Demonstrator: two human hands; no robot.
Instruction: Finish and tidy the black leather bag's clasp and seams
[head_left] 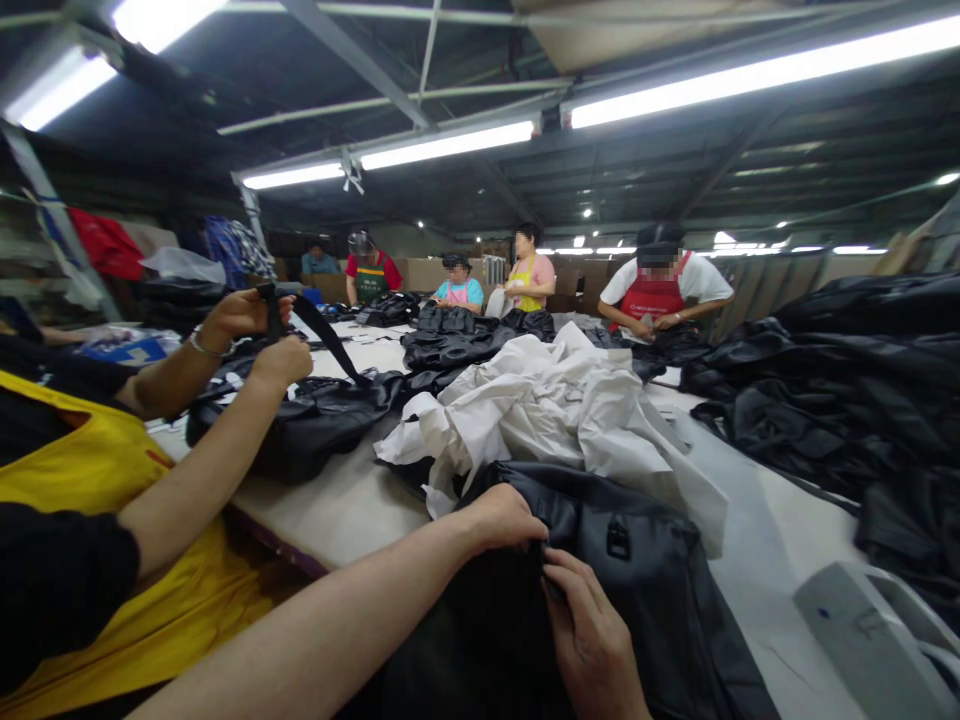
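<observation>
A black bag [645, 600] with a smooth, leathery surface lies in front of me at the table's near edge. A small black buckle [619, 538] sits on its panel, right of my hands. My left hand [506, 518] is closed, pinching a dark part of the bag near its upper edge. Just below and to the right, my right hand [589, 625] has its fingers bent against the same spot, closed on the bag's material. The fingertips of both hands nearly meet. Whatever small piece lies between them is dark and partly hidden.
Crumpled white paper [562, 400] is heaped behind the bag. Black bags [840, 400] pile up at right, near a grey-white box-like object [874, 640]. At left, a co-worker in a yellow apron [90, 470] holds a black strap [330, 335]. Several people work across the table.
</observation>
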